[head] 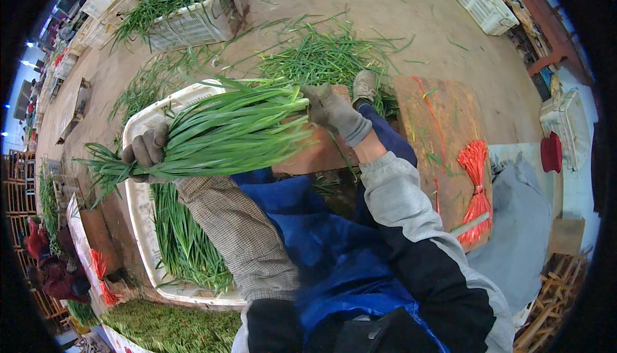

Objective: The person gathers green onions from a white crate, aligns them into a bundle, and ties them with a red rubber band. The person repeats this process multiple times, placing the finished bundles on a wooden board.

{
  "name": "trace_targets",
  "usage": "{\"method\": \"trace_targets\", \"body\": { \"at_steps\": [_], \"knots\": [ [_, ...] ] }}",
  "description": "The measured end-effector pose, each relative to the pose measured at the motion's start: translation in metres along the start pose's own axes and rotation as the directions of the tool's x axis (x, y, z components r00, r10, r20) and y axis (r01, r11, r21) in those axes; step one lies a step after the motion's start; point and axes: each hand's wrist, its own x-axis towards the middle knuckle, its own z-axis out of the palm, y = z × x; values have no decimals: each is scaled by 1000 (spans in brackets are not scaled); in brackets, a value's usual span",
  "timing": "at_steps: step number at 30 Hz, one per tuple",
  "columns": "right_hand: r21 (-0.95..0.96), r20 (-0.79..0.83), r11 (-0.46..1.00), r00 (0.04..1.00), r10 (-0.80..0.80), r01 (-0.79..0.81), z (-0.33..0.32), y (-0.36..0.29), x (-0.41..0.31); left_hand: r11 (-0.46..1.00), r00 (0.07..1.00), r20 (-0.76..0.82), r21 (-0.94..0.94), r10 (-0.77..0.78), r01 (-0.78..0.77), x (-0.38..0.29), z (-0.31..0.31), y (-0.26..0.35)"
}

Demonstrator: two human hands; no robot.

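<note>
My left hand [147, 149], in a dark grey glove, is closed around the narrow leafy end of a large bunch of long green leaf vegetable [231, 131]. The bunch lies level across the front of me, its paler stalk ends pointing right. There my right hand [332, 112], in a lighter grey glove, touches the stalk ends at their upper corner; whether its fingers grip them is hard to see. Beneath the bunch stands a white plastic crate [140, 227], with more green leaves [188, 237] inside.
A wooden board [443, 126] at right carries a bundle of red ties [475, 184]. Loose leaves [328, 54] are heaped on the floor ahead. A filled crate [197, 25] stands at the upper left. Another person [60, 266] is at the far left.
</note>
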Motion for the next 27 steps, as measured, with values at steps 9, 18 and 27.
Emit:
{"method": "trace_targets", "body": {
  "at_steps": [9, 18, 27],
  "knots": [
    [-801, 265, 416, 878, -398, 430, -28, 41, 11, 991, 996, 79, -133, 43, -32, 4, -3, -15],
    [92, -128, 991, 988, -83, 95, 11, 14, -12, 998, 999, 30, -45, 35, -33, 0, -5, -9],
    [-113, -353, 990, 935, 39, -84, 16, -13, -30, 1000, 999, -22, 16, 25, -25, 1, 1, -14]
  ]
}}
